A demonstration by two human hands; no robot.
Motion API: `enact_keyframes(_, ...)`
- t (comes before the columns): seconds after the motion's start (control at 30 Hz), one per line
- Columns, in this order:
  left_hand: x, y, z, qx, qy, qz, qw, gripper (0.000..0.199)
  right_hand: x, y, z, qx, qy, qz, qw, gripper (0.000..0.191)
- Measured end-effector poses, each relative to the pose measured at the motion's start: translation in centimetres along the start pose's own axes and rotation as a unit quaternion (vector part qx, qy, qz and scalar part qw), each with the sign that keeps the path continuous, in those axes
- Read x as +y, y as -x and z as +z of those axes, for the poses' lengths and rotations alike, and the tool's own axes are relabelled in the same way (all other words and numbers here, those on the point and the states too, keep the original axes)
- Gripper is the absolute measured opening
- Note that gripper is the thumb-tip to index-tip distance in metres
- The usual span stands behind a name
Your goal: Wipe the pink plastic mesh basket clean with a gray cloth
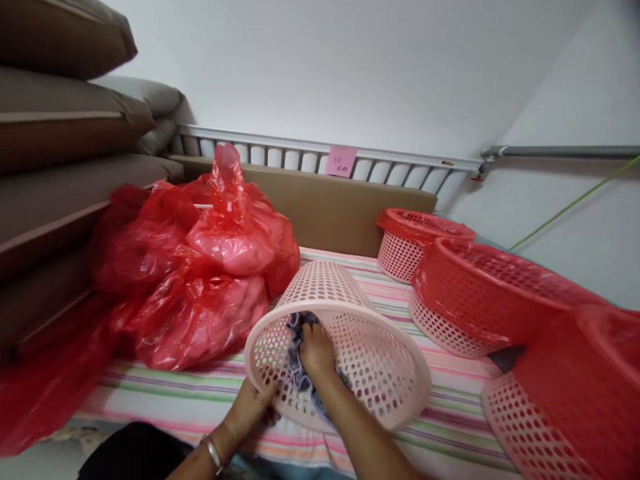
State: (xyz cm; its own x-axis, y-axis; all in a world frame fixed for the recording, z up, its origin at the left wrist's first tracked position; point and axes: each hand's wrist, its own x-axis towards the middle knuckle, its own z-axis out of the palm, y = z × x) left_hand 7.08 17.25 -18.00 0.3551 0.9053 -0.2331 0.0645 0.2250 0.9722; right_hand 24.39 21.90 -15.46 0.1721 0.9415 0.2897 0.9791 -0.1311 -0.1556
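Note:
A pale pink perforated plastic basket (pixel 325 283) lies tipped on its side, its wide mouth facing me. My left hand (pixel 253 405) grips the lower left of its rim, thumb inside and fingers under the edge. Reaching into the basket, my right hand (pixel 316 350) is closed on a dark grey-blue cloth (pixel 295 360) with a pale ruffled edge. The cloth lies along the basket's inner wall, partly hidden by my right hand and forearm.
Several red plastic bags (pixel 225 233), tied and filled, are heaped at left beside stacked brown cushions (pixel 60 140). Along the right stand pink baskets (pixel 445 320) lined with red plastic. A striped sheet (pixel 450 400) covers the surface; a brown board (pixel 330 210) and white railing run behind.

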Motion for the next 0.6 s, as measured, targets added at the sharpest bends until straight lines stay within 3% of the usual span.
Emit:
enact_keyframes(0.2, -1.0, -0.1, -0.1, -0.019, 0.047, -0.021, 0.999, 0.048, 1.2, -6.3, 1.3, 0.005, -0.033, 0.003, 0.999, 0.041)
enact_keyframes(0.33, -1.0, -0.1, -0.2, -0.025, 0.043, -0.04, 0.998, 0.05, 1.4, -8.3, 1.9, -0.014, -0.055, 0.023, 0.998, 0.041)
enact_keyframes(0.47, -1.3, -0.2, -0.1, -0.018, 0.048, -0.036, 0.998, 0.05, 0.7, -7.3, 1.4, -0.064, -0.062, 0.041, 0.995, 0.042)
enact_keyframes(0.6, -1.2, -0.2, -0.3, -0.023, 0.03, -0.014, 0.999, 0.053, -1.3, -2.9, -0.2, -0.097, -0.062, 0.042, 0.992, 0.038)
